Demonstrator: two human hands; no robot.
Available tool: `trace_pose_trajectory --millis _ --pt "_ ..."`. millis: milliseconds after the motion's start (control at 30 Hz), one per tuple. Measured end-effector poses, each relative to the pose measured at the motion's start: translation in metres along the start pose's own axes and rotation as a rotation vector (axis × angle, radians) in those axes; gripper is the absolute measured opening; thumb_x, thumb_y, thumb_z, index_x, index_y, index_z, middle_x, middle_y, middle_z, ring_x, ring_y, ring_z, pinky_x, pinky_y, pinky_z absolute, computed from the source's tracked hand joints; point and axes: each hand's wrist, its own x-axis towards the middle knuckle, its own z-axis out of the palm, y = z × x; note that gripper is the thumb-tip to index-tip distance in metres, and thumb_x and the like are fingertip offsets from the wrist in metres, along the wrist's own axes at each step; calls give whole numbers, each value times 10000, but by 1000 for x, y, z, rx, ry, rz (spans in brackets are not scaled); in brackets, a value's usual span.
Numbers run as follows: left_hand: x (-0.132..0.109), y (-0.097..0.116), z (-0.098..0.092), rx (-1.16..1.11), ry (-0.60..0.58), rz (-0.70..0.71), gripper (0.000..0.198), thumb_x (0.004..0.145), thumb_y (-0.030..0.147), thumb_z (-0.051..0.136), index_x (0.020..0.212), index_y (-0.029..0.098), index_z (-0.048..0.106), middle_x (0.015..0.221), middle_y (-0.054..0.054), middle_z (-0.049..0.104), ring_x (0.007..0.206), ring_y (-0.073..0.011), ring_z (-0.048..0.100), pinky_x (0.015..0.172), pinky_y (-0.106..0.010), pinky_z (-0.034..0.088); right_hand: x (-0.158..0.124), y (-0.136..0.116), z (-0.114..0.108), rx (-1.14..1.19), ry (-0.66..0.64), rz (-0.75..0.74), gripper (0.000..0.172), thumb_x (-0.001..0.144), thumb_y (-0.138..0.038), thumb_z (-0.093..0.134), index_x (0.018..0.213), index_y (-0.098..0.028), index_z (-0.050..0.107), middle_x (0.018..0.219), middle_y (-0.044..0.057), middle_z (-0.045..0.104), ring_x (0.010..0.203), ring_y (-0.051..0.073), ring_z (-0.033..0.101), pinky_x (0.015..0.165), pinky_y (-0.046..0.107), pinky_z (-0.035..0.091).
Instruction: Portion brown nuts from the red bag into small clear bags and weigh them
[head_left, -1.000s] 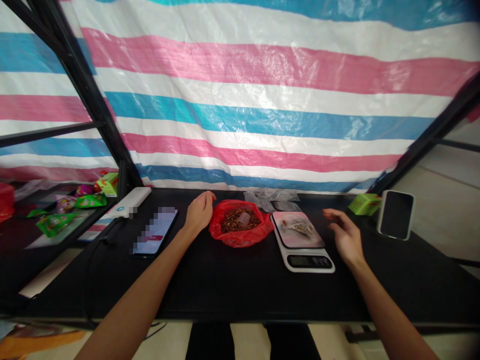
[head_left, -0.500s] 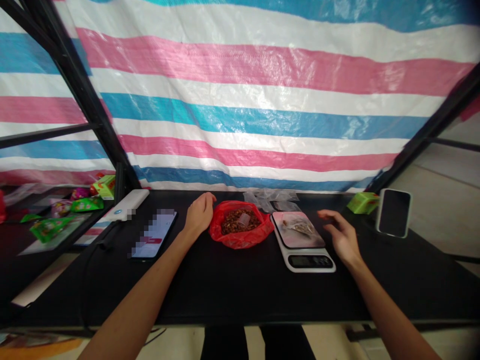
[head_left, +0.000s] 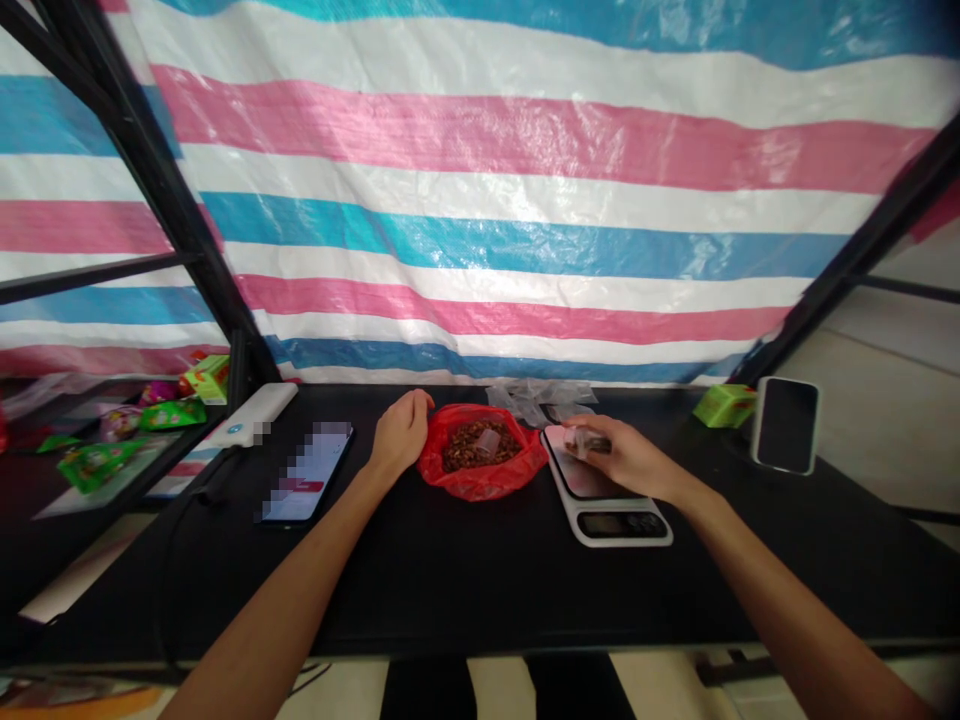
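Note:
My right hand (head_left: 611, 450) is over the pink plate of a white kitchen scale (head_left: 624, 520), its fingers closed on a small clear bag (head_left: 589, 441) with brown contents. Beside it sits a red plastic bag (head_left: 484, 482), open at the top and filled with small brown pieces. A small clear plastic cup (head_left: 488, 443) lies on those pieces. My left hand (head_left: 403, 428) rests on the black table at the red bag's left edge, fingers curled; whether they hold anything is hidden.
Flat clear bags (head_left: 551, 398) lie behind the scale. A phone (head_left: 311, 475) and a white power strip (head_left: 255, 412) are at the left, near green snack packets (head_left: 101, 460). At the right stand a green box (head_left: 724, 405) and an upright device (head_left: 786, 425).
My right hand has moved left from beside the scale to over its plate and has closed on the small clear bag. My left hand has stayed in place.

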Motion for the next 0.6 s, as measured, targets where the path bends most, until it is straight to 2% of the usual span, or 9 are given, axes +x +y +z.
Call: trace_pose_trajectory --millis 67,167,233,333,400,600 --pt "0 0 -1 -7 12 -4 459 1049 375 255 887 231 659 890 -50 720 855 -207 664 758 -304 456 5 -7 4 128 35 -20 367 898 -354 642 1239 -225 681 1245 102 709 1098 275 692 1024 446 528" --pt "1 -1 -3 -10 21 -16 443 1046 357 265 888 232 660 903 -46 725 852 -206 663 748 -305 448 20 -30 8 152 57 -105 372 911 -316 645 1276 -250 670 1288 80 698 1151 265 676 1032 404 527" --pt "2 -2 -4 -9 22 -25 442 1048 352 266 894 229 661 904 -47 726 843 -205 665 742 -304 447 33 -46 11 110 24 -166 418 901 -226 616 1316 -261 653 1307 63 694 1158 253 671 1024 392 526" --pt "2 -3 -4 -2 18 -35 447 1052 347 263 901 222 664 895 -52 728 837 -204 670 739 -300 450 53 -61 17 29 -86 -197 520 886 -168 595 1401 -248 595 1235 63 728 999 235 712 914 373 558" --pt "3 -3 -5 0 16 -33 448 1055 347 265 903 221 667 897 -53 732 845 -205 674 741 -297 452 62 -65 23 -36 -140 -219 567 880 -177 620 1439 -244 562 1222 73 733 959 241 713 890 373 551" --pt "3 -3 -7 -9 25 -45 450 1058 362 267 912 224 669 920 -56 742 852 -212 675 738 -303 442 70 -63 42 -214 -171 -253 610 859 -129 599 1460 -220 546 1209 114 730 1075 288 683 965 416 511"
